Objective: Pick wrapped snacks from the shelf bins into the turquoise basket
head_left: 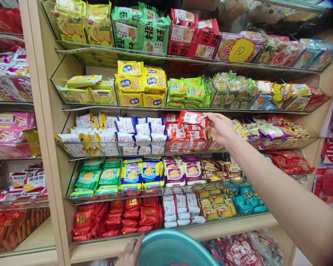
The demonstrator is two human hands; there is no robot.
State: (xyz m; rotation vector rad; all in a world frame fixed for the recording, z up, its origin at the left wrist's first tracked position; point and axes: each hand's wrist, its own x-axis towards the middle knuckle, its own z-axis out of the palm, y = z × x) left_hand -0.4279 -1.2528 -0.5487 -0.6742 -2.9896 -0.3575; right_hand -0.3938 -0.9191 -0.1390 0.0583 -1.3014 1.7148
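My right hand [218,125] reaches to the middle shelf and pinches the right end of a red snack packet [193,118]. That packet lies tilted over a compartment of similar red packets [177,133]. At the bottom of the view my left hand [130,253] is wrapped over the left rim of a teal plastic basket [180,236]. A bit of something red shows low inside the basket. White and blue packets [141,129] fill the compartment left of the red ones.
Glass-fronted shelves hold packets in rows: yellow packs [141,83] and green packs [187,90] above, purple packs [183,171] below. A yellow price tag [241,50] hangs on the top shelf. A wooden upright [44,129] divides off another shelf at left.
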